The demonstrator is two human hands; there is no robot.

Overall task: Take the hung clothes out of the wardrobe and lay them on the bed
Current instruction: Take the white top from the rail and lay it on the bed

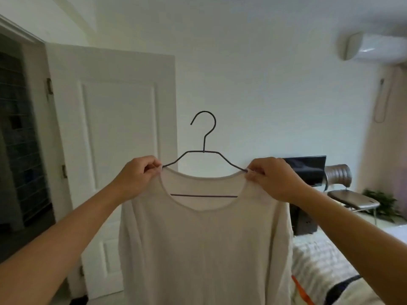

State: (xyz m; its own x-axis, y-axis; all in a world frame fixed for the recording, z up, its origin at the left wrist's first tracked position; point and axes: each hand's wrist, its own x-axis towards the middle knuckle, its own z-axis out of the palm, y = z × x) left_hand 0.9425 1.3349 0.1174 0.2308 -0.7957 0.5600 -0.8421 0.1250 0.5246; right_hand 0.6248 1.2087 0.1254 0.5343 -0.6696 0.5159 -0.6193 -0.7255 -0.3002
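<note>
Both hands up in front of the camera, holding a cream long-sleeve top point(204, 243) by its shoulders. Left hand point(137, 176) has fingers curled, pinching the fabric at the left end of the neckline, right where the wire hanger point(203, 150) arm enters the cloth. Right hand point(274, 178) mirrors it: fingers curled, pinching the shoulder fabric at the other end of the neckline, hanger arm running into the grip there too

Top is still on the hanger. Hook stands upright midway between the two grips and above them, free, caught on nothing. Hanger's bottom bar shows through the neck opening, just below the line between the hands. Body and sleeves of the top hang straight down from both grips, filling the lower middle of the view; hem is out of frame

Bed point(317, 267) sits below and to the right of the right-hand grip, partly hidden behind the hanging cloth and the right forearm; light textured cover, with an orange strip and a dark band near the edge. Top isn't touching it as far as I can tell

Wardrobe point(19, 137) is far off to the left of the left-hand grip, dark interior blurred, with a white panelled door point(114, 133) between it and the left hand. Beyond the right hand: dark screen point(306, 168), chair point(350, 194), wall AC unit point(374, 48) high up
</note>
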